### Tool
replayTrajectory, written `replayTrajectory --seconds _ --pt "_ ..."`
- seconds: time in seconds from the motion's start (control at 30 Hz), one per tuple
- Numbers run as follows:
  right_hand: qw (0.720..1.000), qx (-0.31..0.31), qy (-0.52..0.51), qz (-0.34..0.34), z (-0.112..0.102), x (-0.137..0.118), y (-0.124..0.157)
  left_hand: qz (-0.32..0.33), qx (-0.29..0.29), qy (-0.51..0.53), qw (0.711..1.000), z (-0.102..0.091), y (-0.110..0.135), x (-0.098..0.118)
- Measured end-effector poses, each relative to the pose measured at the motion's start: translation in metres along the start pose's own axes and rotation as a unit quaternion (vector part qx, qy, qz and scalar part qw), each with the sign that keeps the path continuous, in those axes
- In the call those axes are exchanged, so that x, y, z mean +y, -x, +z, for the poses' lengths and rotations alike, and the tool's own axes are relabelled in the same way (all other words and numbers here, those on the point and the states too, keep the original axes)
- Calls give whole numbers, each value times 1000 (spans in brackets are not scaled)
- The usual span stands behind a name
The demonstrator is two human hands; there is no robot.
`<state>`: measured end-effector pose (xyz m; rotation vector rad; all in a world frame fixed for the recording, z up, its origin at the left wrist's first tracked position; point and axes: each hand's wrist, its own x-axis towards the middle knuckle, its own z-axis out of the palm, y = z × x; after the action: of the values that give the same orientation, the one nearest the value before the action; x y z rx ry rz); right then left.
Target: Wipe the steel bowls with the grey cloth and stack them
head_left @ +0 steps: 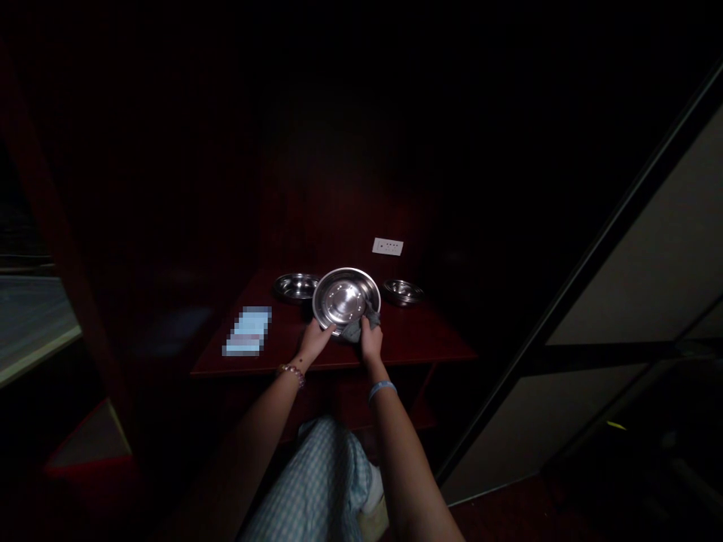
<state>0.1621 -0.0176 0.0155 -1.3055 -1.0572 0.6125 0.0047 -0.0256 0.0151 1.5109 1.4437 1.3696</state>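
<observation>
Left hand [314, 340] is gripping the steel plate [344, 297] at its lower-left rim, fingers closed on the edge. Right hand [370, 339] is clamping a grey cloth [355, 329] against the plate's lower-right rim, thumb pressing on the cloth. Plate is being held tilted up, inner face pointing at the camera, just over the front middle of the dark red desk [429, 339]; can't tell if its bottom edge is touching the desk. Behind the plate to the left, a steel bowl [294, 287] is sitting flat on the desk; behind it to the right, a second steel dish [403, 292] is sitting likewise, both apart from the plate. Left of the plate, a pale pixelated sheet [247, 331] is lying near the desk's front edge. Above and right of the plate, a white socket panel [388, 246] is showing on the dark back wall. Below the plate, a beaded bracelet [292, 370] is sitting on the left wrist, a light blue band [382, 388] on the right, checked trousers [319, 482] showing under the arms.
</observation>
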Motion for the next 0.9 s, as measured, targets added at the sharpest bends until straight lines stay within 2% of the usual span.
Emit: replayTrajectory --seconds 0.63,0.9 --pt "1000 -9 -3 -1 2 4 -2 -20 13 60 998 -1 -1 4" --pt "1000 -16 23 -6 0 0 -1 6 46 159 986 3 -3 0"
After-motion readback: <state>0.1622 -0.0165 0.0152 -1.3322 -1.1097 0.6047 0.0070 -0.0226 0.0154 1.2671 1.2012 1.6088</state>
